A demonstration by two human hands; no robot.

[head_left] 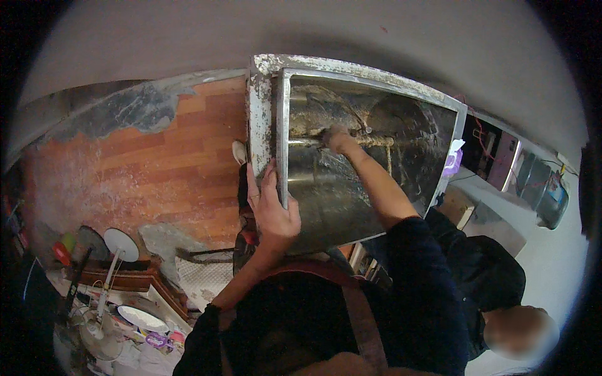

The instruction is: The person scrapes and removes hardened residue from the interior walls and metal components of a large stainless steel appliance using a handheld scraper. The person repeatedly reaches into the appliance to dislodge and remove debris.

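Observation:
Before me stands a deep metal trough (370, 216) with a bright square-edged rim, set in a frame (258, 106) of peeling white paint. Pale crusty residue coats its inner walls. A horizontal bar (379, 142) crosses the inside, crusted as well. My right hand (338, 139) reaches down into the trough at this bar, fingers closed; what they hold, if anything, is hidden. At the near left corner my left hand (276, 210) lies over the rim, its fingers stretched out along the outer side and partly spread.
Another person in a dark jacket (495, 269) is close by at the lower right. A purple packet (453, 160) sits by the trough's right side, with a large clear bottle (545, 194) beyond. A white round-headed stand (121, 244) and clutter occupy the lower left. Wood-patterned flooring (182, 163) has pale dust.

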